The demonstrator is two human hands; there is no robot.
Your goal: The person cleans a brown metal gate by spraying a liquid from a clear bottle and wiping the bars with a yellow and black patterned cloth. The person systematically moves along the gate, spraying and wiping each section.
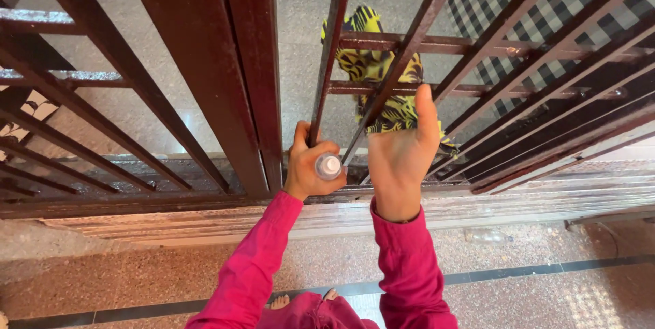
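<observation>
Closest to my lens in the head view are the dark brown metal bars of a window grille (205, 63), flat-sided and thick, their paint worn and a little dusty on the cross rails. Just under them come two bright pink sleeves (409, 267), soft knit fabric, rising from the bottom edge.

My left hand (310, 165) is curled tight around a small bottle (328, 165); I see only its round, pale cap and clear neck poking out between thumb and forefinger. The same fingers (300, 135) press against a thin upright bar just above them, so the fist is closed on bottle and bar together.

My right hand (402, 152) is raised with the back toward me, thumb (426, 107) stretched straight up along a slanted bar. Its fingers are folded away from me into a cloth (379, 70), so I cannot see exactly how far they close, but they hold the cloth against the bars. The cloth is yellow with black leaf-like markings, limp and bunched, threaded through the grille above and beyond the fingertips and draped over two horizontal rails.

Beyond the fingers, through the bars, lies a black and white checked fabric (505, 2). Below the wrists run a ribbed pale sill (512, 196) and a speckled stone floor (136, 274), where a clear plastic bottle (488, 236) lies on its side.
</observation>
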